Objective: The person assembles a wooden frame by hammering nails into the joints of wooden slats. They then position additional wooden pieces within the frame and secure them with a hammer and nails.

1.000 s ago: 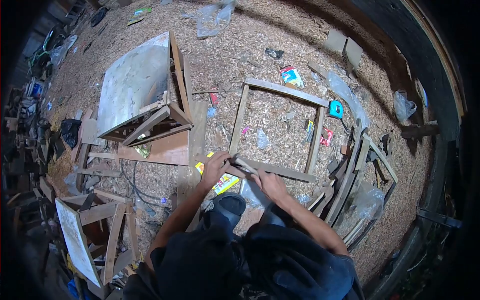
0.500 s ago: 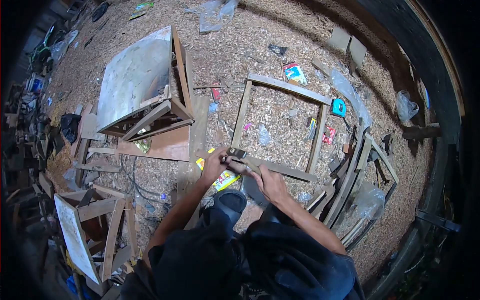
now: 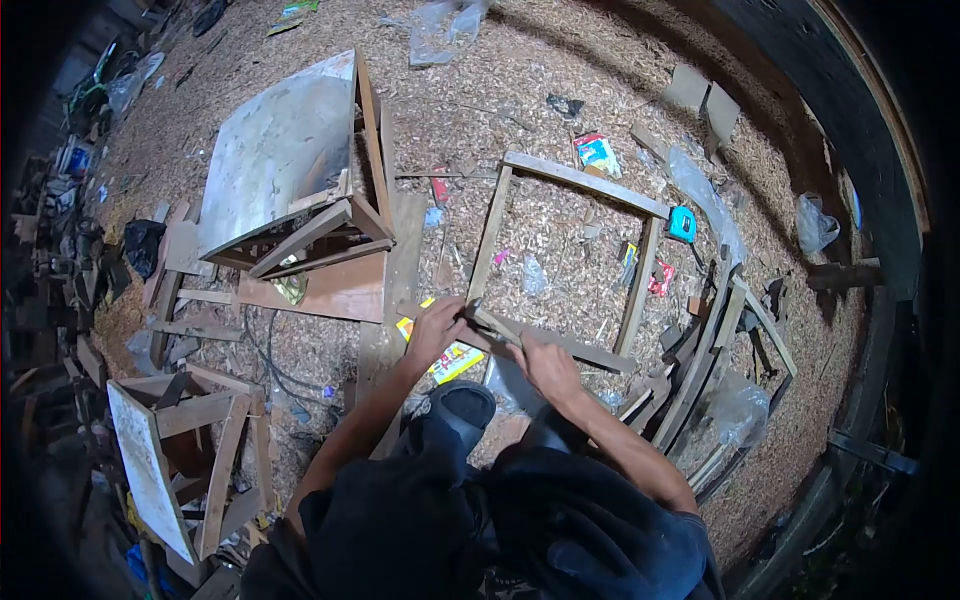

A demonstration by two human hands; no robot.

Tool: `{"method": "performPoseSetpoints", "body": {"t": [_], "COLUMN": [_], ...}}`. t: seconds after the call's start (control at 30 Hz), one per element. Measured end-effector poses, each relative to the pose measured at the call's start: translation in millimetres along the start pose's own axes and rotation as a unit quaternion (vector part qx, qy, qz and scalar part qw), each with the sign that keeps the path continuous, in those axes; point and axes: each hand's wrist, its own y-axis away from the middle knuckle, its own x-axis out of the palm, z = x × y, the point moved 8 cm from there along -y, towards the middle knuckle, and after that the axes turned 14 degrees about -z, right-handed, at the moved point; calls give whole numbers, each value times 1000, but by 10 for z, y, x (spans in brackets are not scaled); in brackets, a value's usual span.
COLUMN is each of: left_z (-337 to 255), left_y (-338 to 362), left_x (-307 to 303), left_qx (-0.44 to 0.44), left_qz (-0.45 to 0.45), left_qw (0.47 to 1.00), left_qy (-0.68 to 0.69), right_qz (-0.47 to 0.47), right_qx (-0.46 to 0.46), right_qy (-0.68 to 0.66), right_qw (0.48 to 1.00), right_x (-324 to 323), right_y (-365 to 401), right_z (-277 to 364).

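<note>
My right hand [image 3: 552, 370] is wrapped round the wooden handle of a hammer [image 3: 496, 328], which points up and left toward my other hand. The hammer head is seen nearly edge-on and is hard to make out. My left hand [image 3: 436, 332] has its fingers pressed together at the near left corner of a rectangular wooden frame [image 3: 588, 184]; whatever they pinch is hidden. The frame lies on ground covered in wood chips. A yellow packet [image 3: 455, 362] lies just below my hands.
A teal tape measure [image 3: 681, 224] sits at the frame's far right corner. At the left are a white-topped wooden structure [image 3: 275, 150] and a smaller one [image 3: 150, 475]. Wood strips [image 3: 700, 350] are piled at the right, beside plastic bags [image 3: 738, 408].
The hammer has turned, so its head no longer shows broadside over the frame's corner. My left hand has shifted slightly right. The view has moved a little.
</note>
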Motion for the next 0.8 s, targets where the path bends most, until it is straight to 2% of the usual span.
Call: {"method": "performPoseSetpoints", "body": {"t": [0.07, 0.13, 0.17, 0.2, 0.23, 0.27, 0.37, 0.4, 0.43, 0.47, 0.53, 0.57, 0.6, 0.67, 0.8], "left_z": [-24, 132, 122, 158, 97, 33, -142, -128, -160, -176, -235, -217, -200, -225, -39], "left_y": [4, 42, 45, 74, 31, 8, -71, -80, -95, -96, -142, -139, -147, -109, -94], "left_x": [2, 63, 49, 61, 32, 13, -65, -36, -33, -22, -81, -49, -54, 10, 76], "left_qx": [7, -135, -163, -163, -84, -3, -28, -41, -2, 0, -85, -45, -43, 15, -3], "left_qz": [-2, 30, 18, 18, 2, -13, 14, 38, 35, 36, 21, 54, 56, 104, 132], "left_qw": [1000, 990, 985, 985, 996, 1000, 999, 998, 999, 999, 993, 995, 995, 994, 991], "left_qy": [1, 14, 54, 55, 32, 9, 6, 10, 0, 1, 83, 67, 67, -11, 10], "right_qz": [14, -91, -89, -33, 20, 17, 4, -31, -68, -69, -102, -106, -108, -111, -93], "right_qx": [8, -30, -30, -8, 14, 13, -4, 12, 27, 28, 78, 92, 94, 89, 124], "right_qy": [-2, -83, -83, -30, 24, 24, 4, -52, -107, -106, -128, -131, -131, -146, -154], "right_qw": [1000, 992, 992, 999, 999, 999, 1000, 998, 992, 992, 983, 981, 981, 979, 976], "right_x": [-116, -313, -227, -51, 83, 116, -126, -276, -384, -378, -350, -323, -269, -174, -229], "right_y": [19, 37, 38, 20, 9, -3, -21, -42, -55, -63, -51, -48, -50, -29, -27], "right_z": [50, 175, 126, 44, -56, -119, 11, 56, 61, 17, -199, -275, -364, -499, -608]}}
